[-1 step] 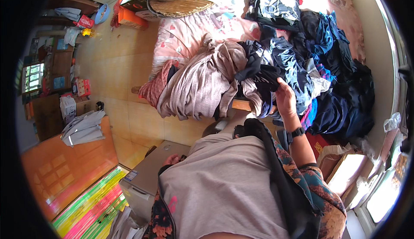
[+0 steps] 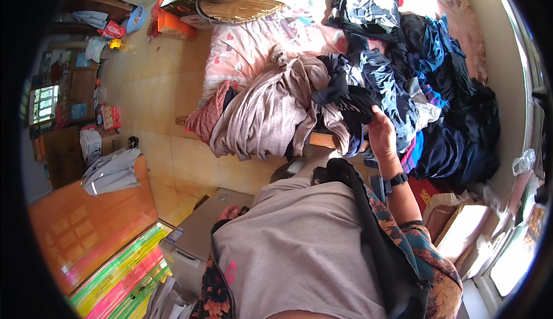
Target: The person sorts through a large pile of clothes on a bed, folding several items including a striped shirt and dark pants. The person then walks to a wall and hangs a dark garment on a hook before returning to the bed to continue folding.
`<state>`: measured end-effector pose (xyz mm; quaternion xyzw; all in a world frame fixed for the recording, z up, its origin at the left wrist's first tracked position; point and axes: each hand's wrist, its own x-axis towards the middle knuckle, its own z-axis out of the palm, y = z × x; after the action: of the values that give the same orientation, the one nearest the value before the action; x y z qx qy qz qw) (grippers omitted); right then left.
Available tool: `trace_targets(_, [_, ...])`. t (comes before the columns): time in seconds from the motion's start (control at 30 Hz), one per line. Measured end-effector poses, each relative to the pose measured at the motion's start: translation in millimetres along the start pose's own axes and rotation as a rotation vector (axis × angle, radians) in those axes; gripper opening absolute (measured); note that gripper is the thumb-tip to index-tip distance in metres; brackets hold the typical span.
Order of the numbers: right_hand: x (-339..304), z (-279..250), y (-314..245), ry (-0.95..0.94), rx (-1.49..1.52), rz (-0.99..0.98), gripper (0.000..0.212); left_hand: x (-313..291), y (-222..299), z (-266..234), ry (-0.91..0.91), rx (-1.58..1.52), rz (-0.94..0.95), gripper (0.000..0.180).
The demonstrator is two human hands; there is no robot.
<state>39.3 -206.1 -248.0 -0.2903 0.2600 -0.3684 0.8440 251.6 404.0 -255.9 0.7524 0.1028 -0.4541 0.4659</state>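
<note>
My right hand (image 2: 382, 132) is closed, its fingers pinching the edge of a black garment (image 2: 356, 101) with white markings. That garment hangs over the near edge of the bed, among heaped clothes. Just left of it lies a large greyish-pink garment (image 2: 268, 109). A blue-and-white patterned garment (image 2: 385, 80) lies directly behind the hand. Low at my left side, my left hand (image 2: 230, 212) is partly covered by my jacket and shirt. Its visible fingers are curled, with a small dark thing at their tips that I cannot make out.
Dark clothes (image 2: 461, 146) pile up along the right of the bed (image 2: 236, 48). Folded black-and-white clothing (image 2: 368, 5) sits farther back. A grey cabinet (image 2: 216, 209) stands at my left, near a wooden board (image 2: 98, 215) with a grey garment on it. The window is at far right.
The black garment's loose end has shifted slightly to the left and down, and its folds lie differently. My right hand stays nearly in place; my left hand looks unchanged.
</note>
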Motion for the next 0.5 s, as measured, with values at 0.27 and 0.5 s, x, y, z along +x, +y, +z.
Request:
trace_targets(0.27, [-43.9, 7.7, -49.4, 0.125, 0.412, 0.025, 0.019, 8.0, 35.1, 0.8, 0.035, 0.099, 0.007, 0.038])
trace_targets(0.5, [-69.6, -17.0, -105.4, 0.205, 0.428, -0.189, 0.016, 15.4, 68.4, 1.5, -0.026, 0.171, 0.009, 0.037])
